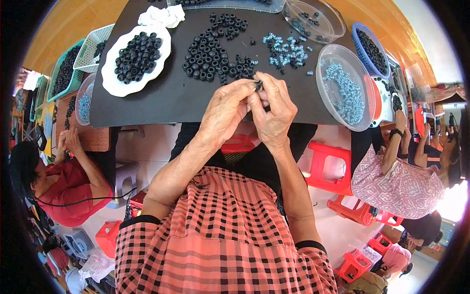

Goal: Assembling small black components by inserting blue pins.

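Note:
Over the near edge of the dark table [147, 105], my left hand [226, 109] and my right hand [274, 110] meet at the fingertips. Pinched between both thumbs and forefingers is a small black round piece [258, 85]; fingers cover most of it. Just beyond my hands lies a loose pile of black round pieces with holes [205, 56]. To its right are scattered small blue ringed pieces [286, 51]. More blue pieces fill the bottom of a clear round tub [322, 83] by my right hand. A scalloped white plate [108, 73] on the left carries a heap of black pieces.
Crumpled white tissue [161, 16] lies behind the plate. A second clear tub [338, 22] and a long clear tray [225, 6] stand at the back. People sit at both sides, one in a red top [73, 193]. Red stools [328, 166] stand on the floor.

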Action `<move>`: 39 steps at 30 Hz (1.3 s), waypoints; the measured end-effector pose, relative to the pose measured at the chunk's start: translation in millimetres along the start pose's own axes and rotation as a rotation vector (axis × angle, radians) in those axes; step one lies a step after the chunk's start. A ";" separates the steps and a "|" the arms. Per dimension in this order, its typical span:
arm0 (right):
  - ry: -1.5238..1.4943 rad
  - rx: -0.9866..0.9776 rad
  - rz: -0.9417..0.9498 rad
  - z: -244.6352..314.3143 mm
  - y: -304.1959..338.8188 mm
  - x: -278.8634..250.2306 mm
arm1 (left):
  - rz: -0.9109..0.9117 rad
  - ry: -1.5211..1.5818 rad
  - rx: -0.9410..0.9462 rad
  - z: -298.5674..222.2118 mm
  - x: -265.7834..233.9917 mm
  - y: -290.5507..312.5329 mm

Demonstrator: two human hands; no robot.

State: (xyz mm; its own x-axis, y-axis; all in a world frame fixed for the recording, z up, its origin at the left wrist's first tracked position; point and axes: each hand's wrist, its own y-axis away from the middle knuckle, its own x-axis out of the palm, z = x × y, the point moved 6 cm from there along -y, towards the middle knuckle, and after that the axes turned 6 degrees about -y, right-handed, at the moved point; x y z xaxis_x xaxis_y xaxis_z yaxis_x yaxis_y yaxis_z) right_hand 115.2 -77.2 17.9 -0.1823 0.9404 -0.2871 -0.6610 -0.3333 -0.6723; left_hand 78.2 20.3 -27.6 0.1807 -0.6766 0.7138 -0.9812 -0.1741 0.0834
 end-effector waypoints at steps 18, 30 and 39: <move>-0.054 0.115 0.005 -1.8 -1.6 -2.2 | 0.001 -0.140 -0.065 -8.2 7.6 -2.2; 0.033 -0.004 -0.096 2.1 0.3 -6.3 | -0.004 -0.160 -0.045 -5.9 4.1 -1.1; 0.092 -0.119 -0.089 5.4 -2.8 -5.8 | -0.049 -0.194 -0.038 -7.0 9.9 -3.8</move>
State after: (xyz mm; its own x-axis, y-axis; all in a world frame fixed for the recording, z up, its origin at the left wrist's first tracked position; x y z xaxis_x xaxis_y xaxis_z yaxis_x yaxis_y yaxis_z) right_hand 114.1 -81.4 25.0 -0.0558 0.9584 -0.2799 -0.5801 -0.2593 -0.7721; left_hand 83.2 19.3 -16.0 0.2346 -0.7935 0.5615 -0.9720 -0.1855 0.1440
